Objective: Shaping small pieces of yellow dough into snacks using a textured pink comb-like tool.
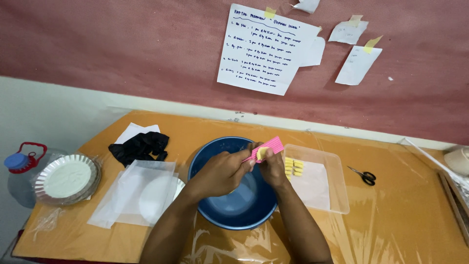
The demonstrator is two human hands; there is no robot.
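Both hands work above the blue bowl, which sits at the centre of the worktop. The left hand and right hand meet over the bowl's far rim. Between them is a pink ribbed board, tilted, with a small piece of yellow dough lying on its face. The right hand's fingers are clamped on the board from below. The left hand's fingers are drawn together at the board's lower edge; whether they press the dough or only the board cannot be told.

Surroundings:
- Right of the bowl, touching its rim: a clear shallow tray lined with white paper. Finished yellow pieces lie in rows at the tray's near-left corner, just beside the right hand.
- Further right, well apart from the tray: black-handled scissors lying flat.
- Left of the bowl: a stack of translucent sheets covering a white round plate; the left forearm passes over its right edge.
- Behind the sheets: a crumpled black glove on white paper.
- Far left: a stack of fluted foil dishes, and a clear bottle with a blue cap at the worktop's edge.
- The worktop is covered with clear plastic film.
- On the wall behind: a handwritten sheet and smaller taped notes.

Nothing stands between the hands and the tray.
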